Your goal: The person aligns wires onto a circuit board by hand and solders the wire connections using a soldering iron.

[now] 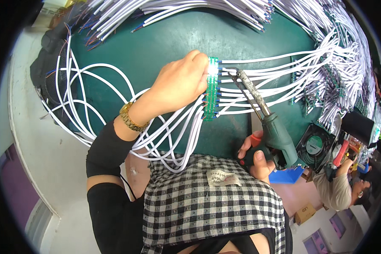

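A narrow green circuit board strip (211, 101) lies on the dark green table, with white cables (258, 91) joined along its right edge. More white cables (190, 131) come up to its left edge and curl over the table's front. My left hand (182, 80) is closed in a pinch at the board's upper left edge; what its fingertips hold is hidden. My right hand (260, 163) is wrapped round the handle of a green soldering gun (279, 135). The gun's bent tip reaches the cable ends close to the board's upper right side.
Bundles of white cables (182, 10) lie along the far edge, and a large tangled heap (338, 72) fills the right. A black fan (314, 146) stands at the near right, with a blue bin (287, 175) below. Another person (334, 190) works beyond it.
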The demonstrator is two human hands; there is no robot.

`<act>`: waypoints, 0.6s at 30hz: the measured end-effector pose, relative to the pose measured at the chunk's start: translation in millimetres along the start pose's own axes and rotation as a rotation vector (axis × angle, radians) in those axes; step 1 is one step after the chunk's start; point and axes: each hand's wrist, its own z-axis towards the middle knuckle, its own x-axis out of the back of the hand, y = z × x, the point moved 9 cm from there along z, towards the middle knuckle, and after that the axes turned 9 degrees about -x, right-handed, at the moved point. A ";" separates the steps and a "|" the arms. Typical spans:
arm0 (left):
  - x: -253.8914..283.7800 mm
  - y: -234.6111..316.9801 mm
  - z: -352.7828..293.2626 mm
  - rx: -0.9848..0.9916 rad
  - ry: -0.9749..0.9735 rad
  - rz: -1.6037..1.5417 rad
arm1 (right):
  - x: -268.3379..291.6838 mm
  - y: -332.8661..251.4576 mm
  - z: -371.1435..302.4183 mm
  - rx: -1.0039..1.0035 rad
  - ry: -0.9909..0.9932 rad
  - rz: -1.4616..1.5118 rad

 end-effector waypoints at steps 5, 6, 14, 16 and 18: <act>-1.2 2.9 -0.9 -0.050 0.004 0.003 | 2.6 1.1 -9.6 0.047 -0.043 0.014; -1.2 2.7 -0.7 -0.043 0.003 0.003 | 1.9 2.6 -11.7 0.059 -0.086 0.025; 5.1 7.3 -6.5 -0.126 0.017 -0.024 | 21.7 8.0 -17.6 0.116 -0.012 0.245; 11.6 8.7 -14.7 -0.043 0.023 0.030 | 27.5 9.0 -18.5 0.146 0.012 0.239; 24.2 13.8 -29.4 -0.105 0.049 0.106 | 30.1 9.0 -19.9 0.166 0.021 0.232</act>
